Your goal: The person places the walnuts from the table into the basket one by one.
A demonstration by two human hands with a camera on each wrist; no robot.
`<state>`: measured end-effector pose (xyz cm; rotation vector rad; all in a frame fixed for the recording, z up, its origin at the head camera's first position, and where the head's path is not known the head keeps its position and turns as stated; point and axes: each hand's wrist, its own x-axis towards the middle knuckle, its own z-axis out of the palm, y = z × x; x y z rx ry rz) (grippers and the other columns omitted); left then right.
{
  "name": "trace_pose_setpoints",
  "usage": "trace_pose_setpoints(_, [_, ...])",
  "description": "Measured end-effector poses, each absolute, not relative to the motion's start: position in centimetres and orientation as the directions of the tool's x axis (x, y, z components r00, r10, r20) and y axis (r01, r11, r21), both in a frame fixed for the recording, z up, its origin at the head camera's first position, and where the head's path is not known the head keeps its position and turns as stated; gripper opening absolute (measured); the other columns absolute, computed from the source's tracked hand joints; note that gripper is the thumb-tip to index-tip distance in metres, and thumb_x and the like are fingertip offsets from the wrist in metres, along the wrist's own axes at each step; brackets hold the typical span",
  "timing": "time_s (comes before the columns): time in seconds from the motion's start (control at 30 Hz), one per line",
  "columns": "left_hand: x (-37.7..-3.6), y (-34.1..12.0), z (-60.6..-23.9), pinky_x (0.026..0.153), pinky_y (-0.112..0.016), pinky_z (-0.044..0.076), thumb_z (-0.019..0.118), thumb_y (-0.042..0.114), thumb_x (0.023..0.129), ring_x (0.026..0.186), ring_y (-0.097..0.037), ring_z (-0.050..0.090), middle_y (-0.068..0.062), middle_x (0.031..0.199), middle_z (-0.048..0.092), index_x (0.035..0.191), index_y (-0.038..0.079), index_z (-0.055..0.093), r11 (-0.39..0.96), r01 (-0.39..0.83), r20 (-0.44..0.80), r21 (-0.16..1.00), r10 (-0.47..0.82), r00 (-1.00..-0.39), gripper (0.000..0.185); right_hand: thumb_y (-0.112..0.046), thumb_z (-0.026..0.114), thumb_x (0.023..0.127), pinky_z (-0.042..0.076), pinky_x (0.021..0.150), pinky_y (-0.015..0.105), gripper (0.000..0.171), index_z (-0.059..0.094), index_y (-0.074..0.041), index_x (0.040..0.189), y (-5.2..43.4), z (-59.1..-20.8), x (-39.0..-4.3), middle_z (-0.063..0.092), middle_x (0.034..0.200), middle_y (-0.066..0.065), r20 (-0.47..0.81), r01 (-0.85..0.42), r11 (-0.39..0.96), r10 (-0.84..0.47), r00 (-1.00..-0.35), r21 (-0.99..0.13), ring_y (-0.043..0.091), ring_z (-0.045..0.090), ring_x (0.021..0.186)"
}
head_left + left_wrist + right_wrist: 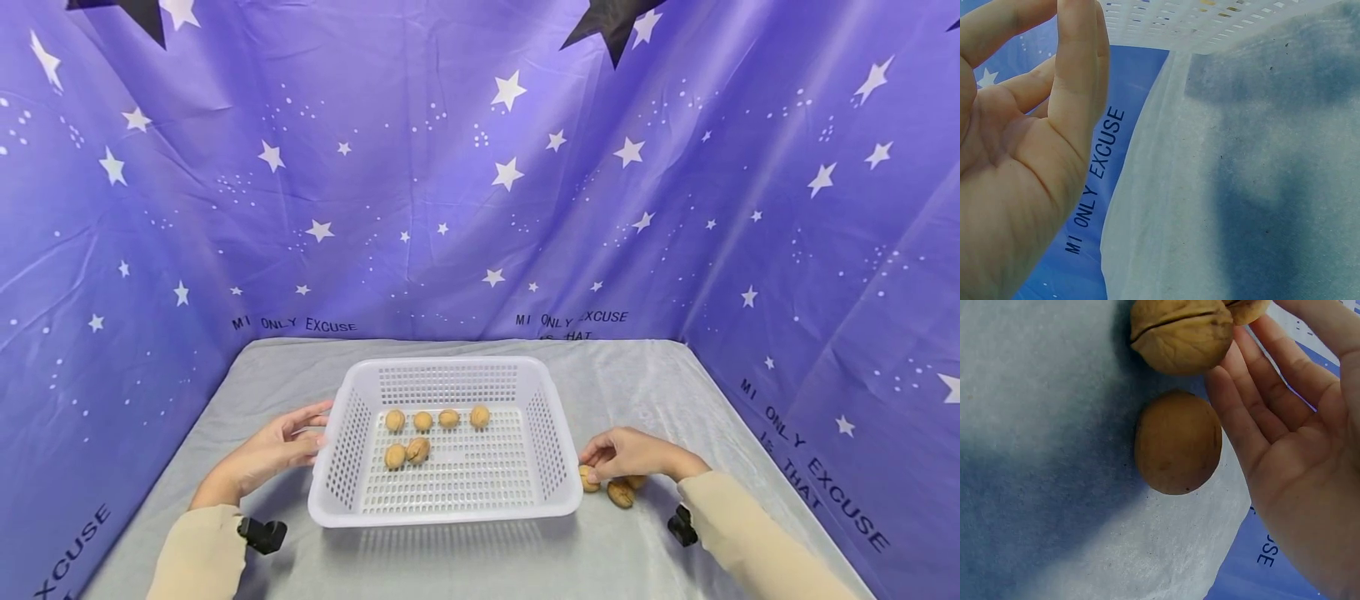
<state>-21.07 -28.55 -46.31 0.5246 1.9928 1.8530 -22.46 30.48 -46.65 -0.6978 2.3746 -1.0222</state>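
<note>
A white plastic basket point(446, 519) with slotted walls holds several walnuts point(448, 418); a row lies toward its back, with two more in front at the left. Against the basket's left rim rests my left hand point(262, 454), its fingers extended along the outside. In the left wrist view the fingers point(1075, 75) reach up to the basket wall point(1147, 28). Just outside the basket's right side, my right hand point(633, 454) pinches a walnut point(588, 478) between thumb and fingers. Two other walnuts, a cracked-looking one point(1182, 334) and a smoother one point(1179, 442), lie under that hand.
A grey cloth point(622, 383) covers the table. Purple star-printed curtains point(450, 208) stand behind it and on both sides. Each wrist wears a black camera mount, such as the left mount point(262, 535).
</note>
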Motion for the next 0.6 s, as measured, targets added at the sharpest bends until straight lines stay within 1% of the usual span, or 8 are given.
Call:
trace_pose_setpoints(0.13, [-21.1,-28.6,-46.3,0.09,-0.042,0.056,0.056,0.0,0.101,0.118,-0.026,0.062,-0.022,0.141,0.045,0.156,-0.007,0.018,0.073,0.014,-0.025,0.997,0.498,-0.867,0.067,-0.02,0.078,0.087,0.055,0.075,0.025,0.023,0.074,-0.006,0.105,30.6,-46.8,-22.4,0.072,0.09,0.003,-0.207,-0.262,0.579,-0.62,-0.757,-0.772,0.016,0.068,0.083])
trace_pose_setpoints(0.27, [-21.2,-28.6,-46.3,0.09,-0.042,0.056,0.056,0.001,0.101,0.117,-0.025,0.062,-0.021,0.14,0.045,0.156,-0.006,0.017,0.074,0.012,-0.027,0.997,0.497,-0.868,0.068,-0.02,0.077,0.089,0.055,0.076,0.025,0.023,0.074,-0.006,0.106,30.7,-46.8,-22.4,0.073,0.091,0.002,-0.202,-0.27,0.576,-0.625,-0.754,-0.772,0.015,0.068,0.084])
trace_pose_setpoints(0.43, [-21.2,-28.5,-46.2,0.09,-0.043,0.056,0.056,0.0,0.101,0.117,-0.025,0.062,-0.021,0.14,0.046,0.156,-0.007,0.017,0.068,0.013,-0.023,0.998,0.504,-0.863,0.068,-0.022,0.077,0.09,0.054,0.079,0.025,0.025,0.073,-0.005,0.109,30.9,-46.4,-22.5,0.072,0.095,0.001,-0.202,-0.268,0.588,-0.612,-0.765,-0.763,0.016,0.068,0.088])
trace_pose_setpoints(0.6, [-21.1,-28.5,-46.2,0.089,-0.042,0.056,0.057,0.0,0.1,0.117,-0.027,0.062,-0.02,0.139,0.046,0.156,-0.006,0.018,0.072,0.008,-0.029,0.997,0.499,-0.866,0.068,-0.022,0.077,0.09,0.054,0.081,0.026,0.028,0.072,-0.004,0.11,31.2,-45.0,-22.8,0.072,0.097,0.001,-0.203,-0.264,0.607,-0.59,-0.781,-0.749,0.019,0.068,0.091])
